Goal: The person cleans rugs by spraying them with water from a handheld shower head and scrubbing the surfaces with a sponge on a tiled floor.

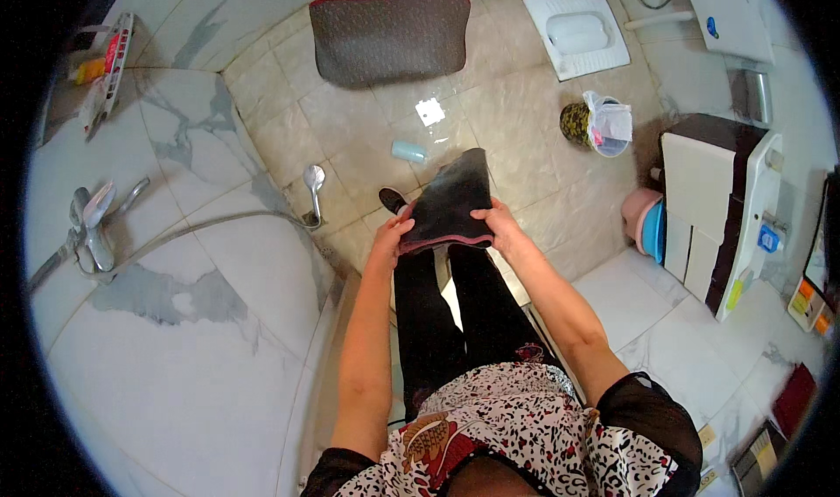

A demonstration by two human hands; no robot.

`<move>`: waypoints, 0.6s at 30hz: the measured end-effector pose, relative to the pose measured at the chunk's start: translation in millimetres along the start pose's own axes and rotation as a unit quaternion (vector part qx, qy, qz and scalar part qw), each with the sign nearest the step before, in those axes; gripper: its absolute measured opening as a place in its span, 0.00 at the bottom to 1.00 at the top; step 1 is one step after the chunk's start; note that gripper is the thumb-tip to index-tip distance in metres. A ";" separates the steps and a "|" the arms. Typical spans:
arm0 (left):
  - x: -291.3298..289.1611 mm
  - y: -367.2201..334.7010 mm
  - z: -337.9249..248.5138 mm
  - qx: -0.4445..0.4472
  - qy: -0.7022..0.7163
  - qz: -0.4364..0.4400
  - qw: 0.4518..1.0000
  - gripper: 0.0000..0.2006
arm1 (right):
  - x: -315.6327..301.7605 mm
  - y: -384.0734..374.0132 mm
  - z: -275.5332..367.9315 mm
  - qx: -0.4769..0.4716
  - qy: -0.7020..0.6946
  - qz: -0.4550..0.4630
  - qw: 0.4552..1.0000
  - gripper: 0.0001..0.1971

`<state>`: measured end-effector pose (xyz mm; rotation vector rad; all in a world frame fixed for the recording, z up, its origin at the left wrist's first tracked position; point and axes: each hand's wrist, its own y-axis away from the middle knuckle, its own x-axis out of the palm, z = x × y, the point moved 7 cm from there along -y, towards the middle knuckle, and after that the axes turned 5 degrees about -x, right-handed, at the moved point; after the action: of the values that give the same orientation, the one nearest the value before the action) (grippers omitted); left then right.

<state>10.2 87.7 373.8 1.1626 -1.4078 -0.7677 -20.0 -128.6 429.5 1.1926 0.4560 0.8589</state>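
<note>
A dark grey floor mat [451, 195] with a dull red edge hangs between my hands in front of my legs. My left hand [394, 234] pinches its left corner, and my right hand [497, 221] grips the right side, thumb on top. The red edging lies toward me, while the far part of the mat rises to a narrow point. Farther off, a second grey mat [391, 46] with a red border is draped over something dark that it mostly hides. A light blue cylinder [409, 151] lies on the wet tiles beyond the mat I hold.
A shower head [314, 180] lies at the left, its hose [219, 221] running to the wall tap [92, 230]. A squat toilet [582, 38] is at the far right, near a lined bin [576, 123]. Pink and blue basins [641, 221] lean by a white cabinet [698, 191].
</note>
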 end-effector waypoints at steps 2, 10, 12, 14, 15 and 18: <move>5.2 -1.2 -10.0 -0.008 0.018 0.027 0.999 0.22 | -3.5 -2.1 26.2 -0.044 -0.017 -0.008 0.999 0.20; -1.7 -61.6 -102.5 0.034 -0.023 -0.026 0.999 0.28 | -54.3 -49.9 136.4 -0.109 0.051 -0.057 0.991 0.20; 6.1 -80.4 -115.9 0.042 0.057 0.017 0.997 0.29 | -61.3 -56.1 167.3 -0.099 0.094 -0.075 0.988 0.20; 19.5 -104.5 -128.8 0.038 0.110 0.044 0.992 0.30 | -63.4 -64.5 203.5 -0.121 0.154 -0.055 0.979 0.21; 28.7 -114.5 -137.0 0.034 0.157 0.069 0.985 0.32 | -59.6 -66.3 217.7 -0.118 0.179 -0.043 0.976 0.24; 60.1 -150.2 -148.4 0.004 0.218 0.044 0.975 0.39 | -58.7 -75.3 258.1 -0.144 0.240 -0.045 0.959 0.26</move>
<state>193.4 7.7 283.2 1.1815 -1.0860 -0.4105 153.8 -341.9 438.0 0.6848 0.7428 1.0973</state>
